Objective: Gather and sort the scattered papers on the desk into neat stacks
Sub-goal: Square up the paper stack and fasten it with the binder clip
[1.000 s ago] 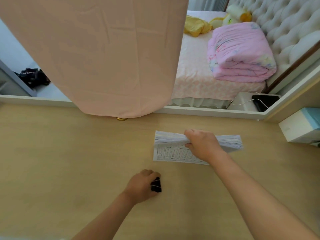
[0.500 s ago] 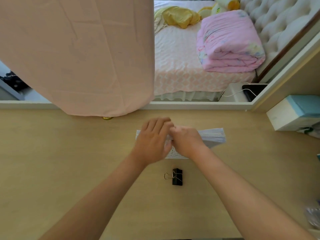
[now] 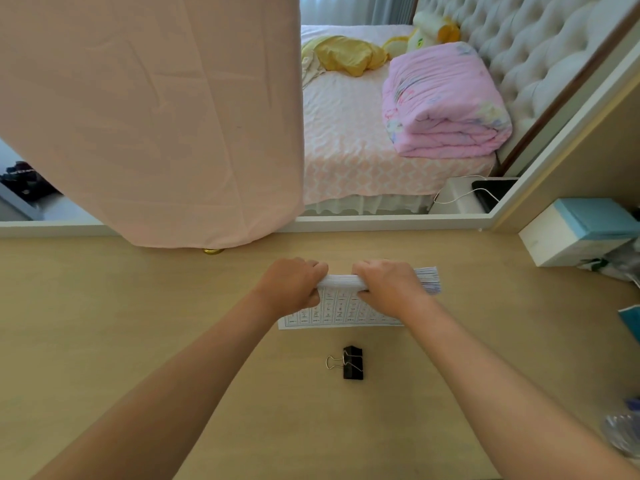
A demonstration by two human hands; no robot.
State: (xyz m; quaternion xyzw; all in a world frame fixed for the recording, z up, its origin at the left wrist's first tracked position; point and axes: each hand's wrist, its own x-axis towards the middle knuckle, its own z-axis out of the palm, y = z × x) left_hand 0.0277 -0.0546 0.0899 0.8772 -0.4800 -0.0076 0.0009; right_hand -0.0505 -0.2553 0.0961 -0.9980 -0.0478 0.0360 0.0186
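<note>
Since half a second ago the left hand (image 3: 291, 287), then flat over the paper stack (image 3: 341, 311), has curled round its far edge beside the right hand (image 3: 388, 287), which grips it too; the stack lies on the desk (image 3: 138, 323) just beyond the binder clip (image 3: 352, 362). Left of the clip the desk stretches wide; beyond it a pink cloth (image 3: 156, 116) overhangs the back edge, with a white-and-blue box (image 3: 571, 233) well to the right.

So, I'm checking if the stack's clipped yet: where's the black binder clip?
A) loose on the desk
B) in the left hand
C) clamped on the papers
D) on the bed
A: the binder clip lies on the desk, apart from the papers that the left hand and right hand grip.
</note>
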